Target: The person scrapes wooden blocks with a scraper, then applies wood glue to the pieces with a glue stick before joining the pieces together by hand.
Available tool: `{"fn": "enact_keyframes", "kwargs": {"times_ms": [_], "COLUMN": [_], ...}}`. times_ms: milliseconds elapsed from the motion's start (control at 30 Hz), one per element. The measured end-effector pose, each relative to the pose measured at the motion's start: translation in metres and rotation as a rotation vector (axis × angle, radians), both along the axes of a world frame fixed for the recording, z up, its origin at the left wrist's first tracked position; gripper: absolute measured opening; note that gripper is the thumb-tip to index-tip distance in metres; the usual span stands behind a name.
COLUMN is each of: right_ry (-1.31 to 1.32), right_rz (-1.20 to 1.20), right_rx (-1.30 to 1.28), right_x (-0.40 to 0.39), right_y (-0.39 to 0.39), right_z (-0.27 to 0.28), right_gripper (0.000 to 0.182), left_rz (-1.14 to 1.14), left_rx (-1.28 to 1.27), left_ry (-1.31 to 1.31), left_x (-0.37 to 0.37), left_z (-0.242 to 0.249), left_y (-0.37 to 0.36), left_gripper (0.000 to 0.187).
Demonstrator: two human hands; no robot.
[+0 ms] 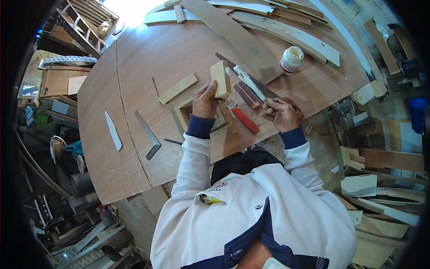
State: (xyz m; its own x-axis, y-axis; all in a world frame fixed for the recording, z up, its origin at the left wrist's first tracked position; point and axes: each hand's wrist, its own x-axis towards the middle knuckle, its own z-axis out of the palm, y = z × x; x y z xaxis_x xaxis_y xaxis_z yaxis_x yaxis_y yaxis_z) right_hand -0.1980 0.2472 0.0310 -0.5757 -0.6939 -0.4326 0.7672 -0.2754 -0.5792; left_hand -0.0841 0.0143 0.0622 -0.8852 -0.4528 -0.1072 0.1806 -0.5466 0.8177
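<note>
My left hand (205, 100) pinches a short pale wooden block (221, 79), held up above the table. In my right hand (282, 114) is a thin stick (249, 82) coated with white paste, its coated end pointing toward the block but apart from it. Below my left hand lies a small wooden frame (181, 117), partly hidden by the hand and sleeve. Between my hands rest a red-handled tool (245, 119) and a dark reddish wooden piece (246, 96). A long dark blade (224, 58) lies behind the stick. An open white jar (291, 60) stands farther back.
On the round wooden table (103, 175) lie a pale wood strip (178, 88), a metal try square (148, 136) and a white sliver (113, 130). Long boards (286, 33) are piled at the back. Wood offcuts (389, 159) crowd the floor at right.
</note>
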Motion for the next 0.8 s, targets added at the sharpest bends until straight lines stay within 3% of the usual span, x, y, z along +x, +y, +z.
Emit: {"fn": "enact_keyframes", "kwargs": {"times_ms": [133, 200, 633, 733, 800], "right_ry": [-0.007, 0.031, 0.028, 0.019, 0.010], "right_rz": [-0.044, -0.031, -0.026, -0.004, 0.000], "right_rx": [0.002, 0.123, 0.119, 0.084, 0.014], "right_x": [0.002, 0.006, 0.023, 0.023, 0.022], "right_y": [-0.002, -0.008, -0.026, -0.024, -0.022], "right_z": [0.000, 0.002, 0.017, 0.018, 0.016], "right_gripper": [0.009, 0.009, 0.009, 0.009, 0.009], "left_rz": [0.036, -0.091, -0.062, -0.006, 0.188], "left_rx": [0.186, 0.365, 0.359, 0.306, 0.244], "left_ry": [0.020, 0.149, 0.313, 0.249, 0.151], "left_x": [0.000, -0.001, 0.002, 0.001, -0.003], "left_z": [-0.001, -0.008, -0.021, -0.021, -0.011], "left_y": [0.007, 0.004, 0.003, 0.004, 0.013], "left_gripper": [0.033, 0.037, 0.034, 0.031, 0.026]}}
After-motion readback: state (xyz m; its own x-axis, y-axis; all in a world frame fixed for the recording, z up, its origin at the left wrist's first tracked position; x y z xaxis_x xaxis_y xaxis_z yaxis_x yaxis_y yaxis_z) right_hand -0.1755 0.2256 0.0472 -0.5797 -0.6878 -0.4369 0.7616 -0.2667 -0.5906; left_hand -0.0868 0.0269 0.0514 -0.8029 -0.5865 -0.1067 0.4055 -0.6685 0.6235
